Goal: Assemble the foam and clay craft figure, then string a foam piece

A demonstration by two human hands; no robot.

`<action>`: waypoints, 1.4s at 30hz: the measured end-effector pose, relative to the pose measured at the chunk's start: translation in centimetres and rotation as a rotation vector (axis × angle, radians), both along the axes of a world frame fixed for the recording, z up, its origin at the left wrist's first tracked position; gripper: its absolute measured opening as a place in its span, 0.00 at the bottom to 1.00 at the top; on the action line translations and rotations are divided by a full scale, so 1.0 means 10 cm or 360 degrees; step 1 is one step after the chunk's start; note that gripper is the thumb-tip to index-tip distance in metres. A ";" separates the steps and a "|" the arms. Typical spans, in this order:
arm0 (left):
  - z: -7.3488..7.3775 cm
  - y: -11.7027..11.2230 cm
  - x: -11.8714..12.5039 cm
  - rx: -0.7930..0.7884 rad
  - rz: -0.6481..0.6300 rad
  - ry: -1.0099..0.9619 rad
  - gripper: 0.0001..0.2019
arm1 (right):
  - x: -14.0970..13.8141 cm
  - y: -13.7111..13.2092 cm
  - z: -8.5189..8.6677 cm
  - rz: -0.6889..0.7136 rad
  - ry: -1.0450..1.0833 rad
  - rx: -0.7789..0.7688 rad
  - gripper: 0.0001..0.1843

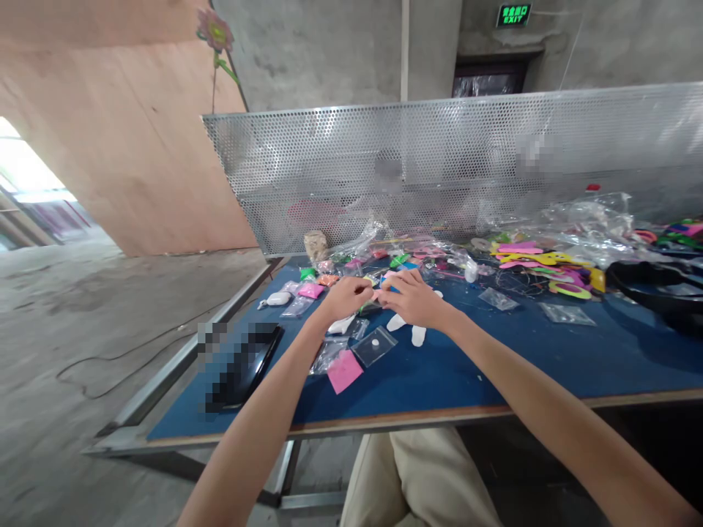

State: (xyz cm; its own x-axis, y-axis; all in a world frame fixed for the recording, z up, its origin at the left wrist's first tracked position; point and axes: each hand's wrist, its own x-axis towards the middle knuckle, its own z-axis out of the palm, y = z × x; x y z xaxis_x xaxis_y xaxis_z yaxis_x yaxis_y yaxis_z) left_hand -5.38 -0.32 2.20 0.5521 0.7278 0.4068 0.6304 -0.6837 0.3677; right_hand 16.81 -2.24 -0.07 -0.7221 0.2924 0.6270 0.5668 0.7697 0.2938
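Observation:
My left hand (347,298) and my right hand (413,298) meet above the middle of the blue table, fingertips pinched close together. What they hold is small, perhaps pinkish, and mostly hidden by the fingers. White flat pieces (418,335) with rounded ends lie below my right hand, partly covered by it. Under my left hand is another white piece (341,325). Nearer to me, a clear plastic bag (384,347) has a small white round bit (375,342) on it. A pink square (345,372) lies beside that bag.
Small pink packets (310,290) and a white case (277,298) lie to the left, beyond a black tablet-like device (258,366). Colourful cut-outs (538,260) and crumpled clear plastic (582,219) pile up at the right. A perforated metal screen (340,161) borders the table's back.

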 end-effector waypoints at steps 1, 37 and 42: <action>0.00 -0.01 0.01 -0.0031 -0.0041 -0.0013 0.12 | 0.01 -0.01 0.01 -0.0008 0.0010 -0.0010 0.08; -0.19 0.05 0.08 0.0086 0.0054 0.0077 0.14 | 0.12 0.12 -0.10 0.0102 0.0761 -0.0664 0.11; -0.17 0.07 0.05 0.0142 0.0003 0.0091 0.11 | 0.13 0.08 -0.06 0.0147 0.0669 -0.0827 0.13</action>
State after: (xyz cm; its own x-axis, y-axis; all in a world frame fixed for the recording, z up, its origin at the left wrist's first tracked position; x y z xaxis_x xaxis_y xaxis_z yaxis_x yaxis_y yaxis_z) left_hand -4.85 0.33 0.45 0.5747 0.6911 0.4383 0.6500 -0.7109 0.2687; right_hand 18.12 -1.41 -0.66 -0.4837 0.5808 0.6548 0.4773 0.8021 -0.3588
